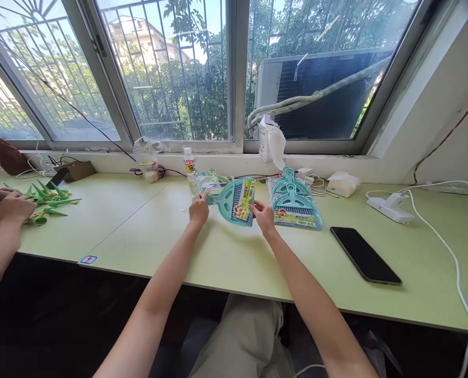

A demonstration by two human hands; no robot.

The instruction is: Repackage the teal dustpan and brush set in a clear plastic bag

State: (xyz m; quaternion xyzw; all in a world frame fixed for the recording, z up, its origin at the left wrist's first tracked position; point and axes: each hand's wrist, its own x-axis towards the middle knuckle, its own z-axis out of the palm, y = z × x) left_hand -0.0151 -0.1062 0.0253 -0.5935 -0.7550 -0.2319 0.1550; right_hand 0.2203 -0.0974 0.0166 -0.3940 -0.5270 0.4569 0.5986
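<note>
A teal mini dustpan and brush set (226, 202) with a yellow printed label is held up between my two hands, above the table. My left hand (199, 209) is closed around its handle end. On the opposite side, my right hand (263, 216) pinches the labelled edge of the set. Close by on the right lies a stack of similar wrapped dustpan sets (294, 210), their handles pointing toward the window. Behind the held set, more dustpan sets (212, 181) in clear plastic lie partly hidden.
A black phone (365, 255) and a white power strip (390, 208) with a cable are at the right. A drink bottle (190, 168) and a tissue pack (271, 142) stand near the sill. At far left, another person's hands (15, 207) are among green plastic pieces (50, 199).
</note>
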